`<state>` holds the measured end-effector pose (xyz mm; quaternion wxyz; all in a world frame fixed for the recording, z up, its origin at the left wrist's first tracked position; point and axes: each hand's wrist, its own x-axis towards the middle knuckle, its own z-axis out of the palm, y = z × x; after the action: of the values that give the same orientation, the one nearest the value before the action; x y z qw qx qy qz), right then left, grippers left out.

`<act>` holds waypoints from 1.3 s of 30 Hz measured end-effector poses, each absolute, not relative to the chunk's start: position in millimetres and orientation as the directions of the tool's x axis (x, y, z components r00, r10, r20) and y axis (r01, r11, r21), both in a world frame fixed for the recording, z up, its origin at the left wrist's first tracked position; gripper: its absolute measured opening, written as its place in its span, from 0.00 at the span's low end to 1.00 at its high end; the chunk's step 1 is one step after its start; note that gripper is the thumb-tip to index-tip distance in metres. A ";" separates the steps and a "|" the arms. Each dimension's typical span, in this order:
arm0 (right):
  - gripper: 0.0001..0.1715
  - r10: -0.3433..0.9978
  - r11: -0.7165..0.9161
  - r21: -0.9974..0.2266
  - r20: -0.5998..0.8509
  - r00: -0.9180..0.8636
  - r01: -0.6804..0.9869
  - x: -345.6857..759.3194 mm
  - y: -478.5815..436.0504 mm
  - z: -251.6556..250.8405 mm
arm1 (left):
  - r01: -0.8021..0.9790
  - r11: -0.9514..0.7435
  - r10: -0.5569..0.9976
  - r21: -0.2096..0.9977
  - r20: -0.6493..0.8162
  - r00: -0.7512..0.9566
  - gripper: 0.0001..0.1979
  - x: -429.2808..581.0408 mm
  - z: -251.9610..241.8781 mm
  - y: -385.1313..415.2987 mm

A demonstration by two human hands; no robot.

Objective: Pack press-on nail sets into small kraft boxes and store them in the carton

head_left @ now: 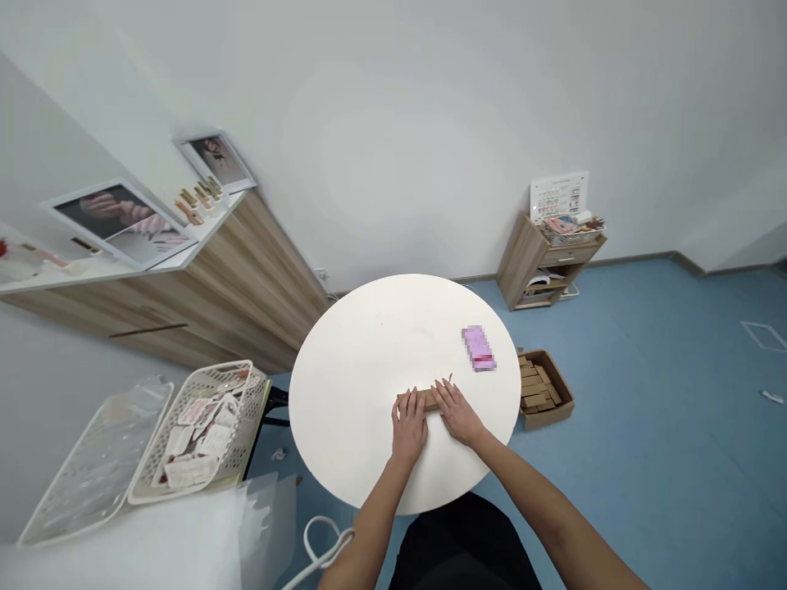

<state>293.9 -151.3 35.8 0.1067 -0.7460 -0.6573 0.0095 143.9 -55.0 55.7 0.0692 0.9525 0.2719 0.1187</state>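
A small, narrow brown cardboard box (429,400) lies on the round white table (350,393), close to its front half. My left hand (410,428) is closed over the left end of the box, its fingers on top and its thumb at the side. Over the right end, my right hand (458,414) grips it with the fingers laid across the top. Between the two hands only the middle of the box shows. A purple rectangular item (478,347), blurred by pixels, lies beyond my right hand.
An open carton (557,418) filled with several small brown boxes stands on the floor right of the table. At left are a white basket (246,418) of packets and a wooden counter (258,270). A small cabinet (516,266) stands by the wall.
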 end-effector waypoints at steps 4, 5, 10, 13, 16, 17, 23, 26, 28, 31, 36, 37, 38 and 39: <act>0.43 0.982 -0.118 -0.309 0.107 0.158 0.944 293.7 -148.6 50.4 | 0.475 -0.827 0.513 0.301 0.058 0.857 0.24 150.9 75.0 -26.3; 0.42 0.976 -0.140 -0.368 0.105 0.191 0.919 294.5 -149.8 55.3 | 0.444 -0.828 0.478 0.343 0.018 0.878 0.23 152.3 79.1 -19.3; 0.43 0.858 -0.341 -0.732 0.015 0.514 0.590 313.6 -180.9 75.5 | 0.316 -0.745 0.341 0.587 -0.072 0.937 0.19 162.7 101.7 -8.7; 0.36 0.812 -0.328 -0.872 -0.065 0.580 0.363 337.8 -222.2 81.7 | 0.248 -0.655 0.283 0.714 -0.072 0.956 0.19 182.7 117.9 -27.4; 0.31 0.788 -0.304 -0.922 -0.101 0.608 0.241 368.1 -275.6 88.8 | 0.179 -0.598 0.199 0.781 -0.071 0.977 0.19 217.9 128.4 -60.6; 0.31 0.775 -0.311 -0.925 -0.112 0.622 0.220 379.3 -295.1 92.0 | 0.161 -0.582 0.176 0.797 -0.070 0.982 0.19 232.3 129.7 -74.3; 0.30 0.748 -0.418 -0.879 -0.190 0.636 0.229 462.8 -417.9 110.9 | 0.070 -0.447 0.098 0.892 -0.029 0.995 0.19 325.9 113.7 -180.4; 0.29 0.766 -0.472 -0.832 -0.223 0.603 0.292 514.8 -472.7 108.5 | 0.067 -0.425 0.124 0.903 -0.015 0.992 0.19 369.6 87.7 -240.3; 0.27 0.779 -0.510 -0.778 -0.237 0.580 0.367 549.9 -501.8 99.0 | 0.097 -0.448 0.183 0.889 -0.015 0.983 0.19 395.3 62.0 -278.0; 0.28 0.790 -0.557 -0.665 -0.238 0.565 0.497 595.0 -529.8 73.5 | 0.248 -0.432 0.397 0.867 -0.065 0.916 0.24 426.8 16.8 -328.4; 0.34 0.765 -0.643 -0.422 -0.303 0.569 0.639 629.2 -536.2 6.5 | 0.538 0.036 0.548 0.842 -0.466 0.695 0.22 465.6 -49.5 -390.7; 0.34 0.760 -0.650 -0.400 -0.312 0.571 0.646 630.0 -533.5 -10.5 | 0.543 0.108 0.535 0.833 -0.509 0.674 0.22 472.6 -61.5 -398.6; 0.35 0.757 -0.653 -0.397 -0.316 0.572 0.645 629.5 -530.4 -28.7 | 0.538 0.159 0.527 0.828 -0.532 0.663 0.22 479.6 -74.1 -404.6; 0.36 0.750 -0.661 -0.406 -0.312 0.584 0.632 628.3 -527.0 -48.2 | 0.533 0.190 0.531 0.825 -0.543 0.651 0.21 486.6 -87.6 -408.5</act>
<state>628.3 -527.0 -48.2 0.1264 -0.8809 -0.3920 0.2333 486.6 -408.5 -87.6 0.6485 0.6365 0.4176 -0.0007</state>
